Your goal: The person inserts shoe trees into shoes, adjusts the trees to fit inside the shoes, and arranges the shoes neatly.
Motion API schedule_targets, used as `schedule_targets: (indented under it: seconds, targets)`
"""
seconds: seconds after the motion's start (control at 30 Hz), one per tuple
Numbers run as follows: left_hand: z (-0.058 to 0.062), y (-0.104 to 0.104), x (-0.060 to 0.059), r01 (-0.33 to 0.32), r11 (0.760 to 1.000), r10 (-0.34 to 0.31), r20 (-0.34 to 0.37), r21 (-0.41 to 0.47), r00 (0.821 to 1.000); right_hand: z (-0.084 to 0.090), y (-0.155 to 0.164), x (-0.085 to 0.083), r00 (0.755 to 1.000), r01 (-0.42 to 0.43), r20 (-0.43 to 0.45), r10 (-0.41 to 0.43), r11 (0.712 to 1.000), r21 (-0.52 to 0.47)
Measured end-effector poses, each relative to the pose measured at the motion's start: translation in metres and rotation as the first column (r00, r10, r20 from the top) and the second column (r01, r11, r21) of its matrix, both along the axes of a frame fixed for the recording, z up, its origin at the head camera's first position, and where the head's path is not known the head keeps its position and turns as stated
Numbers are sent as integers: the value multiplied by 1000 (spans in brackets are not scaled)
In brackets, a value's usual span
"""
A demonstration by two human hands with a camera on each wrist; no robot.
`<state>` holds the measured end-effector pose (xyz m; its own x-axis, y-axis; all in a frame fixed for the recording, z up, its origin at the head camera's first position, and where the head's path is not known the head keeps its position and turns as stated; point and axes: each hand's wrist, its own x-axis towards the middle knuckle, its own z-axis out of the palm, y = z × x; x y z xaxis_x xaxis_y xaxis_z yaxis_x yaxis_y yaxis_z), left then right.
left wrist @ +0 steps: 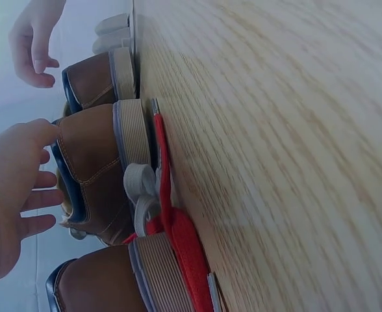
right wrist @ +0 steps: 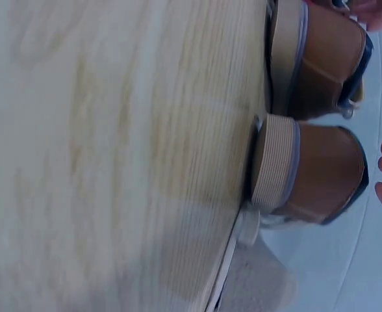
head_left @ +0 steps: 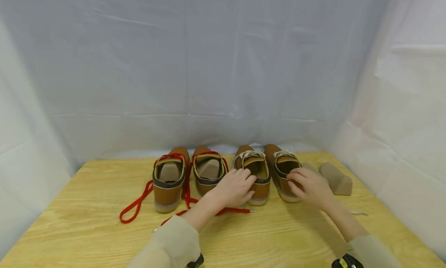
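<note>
Head view: left hand (head_left: 234,188) and right hand (head_left: 308,186), fingers relaxed, are touching white-laced shoes (head_left: 256,174); red-laced pair (head_left: 170,179) at 9 o'clock, unseen by right wrist.

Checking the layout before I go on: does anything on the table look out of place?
Yes. The red laces trail loose across the table from the left pair of shoes, and a tan shoe insert lies outside the right pair.

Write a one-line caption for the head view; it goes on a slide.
Both hands, left hand and right hand, rest on the heels of the white-laced shoes beside the red-laced pair.
</note>
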<state>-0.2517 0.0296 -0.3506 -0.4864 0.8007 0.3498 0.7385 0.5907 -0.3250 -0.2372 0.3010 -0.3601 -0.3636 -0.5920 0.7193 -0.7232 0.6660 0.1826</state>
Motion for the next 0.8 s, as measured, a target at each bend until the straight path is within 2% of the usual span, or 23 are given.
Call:
schedule_targets:
  seconds: [0.17, 0.3, 0.47, 0.6, 0.7, 0.8]
  targets:
    - [1, 2, 0, -18, 1000, 18, 20, -18, 1000, 2, 20, 3, 993, 108, 49, -106, 994, -20]
    - [0, 3, -2, -17, 999, 18, 17, -28, 1000, 3, 34, 5, 970, 220, 112, -216, 975, -25]
    - [0, 3, -3, -14, 999, 16, 39, -30, 999, 2, 49, 1, 929, 338, 168, -330, 941, -22]
    - [1, 4, -3, -16, 999, 19, 63, -47, 998, -1, 60, 0, 882, 421, 241, -404, 907, -18]
    - [0, 5, -3, -13, 998, 17, 63, -66, 998, -3, 67, 1, 847, 462, 306, -435, 887, -16]
    - [-1, 6, -3, -11, 996, 15, 50, -86, 999, -6, 72, 0, 824, 484, 349, -447, 875, -20]
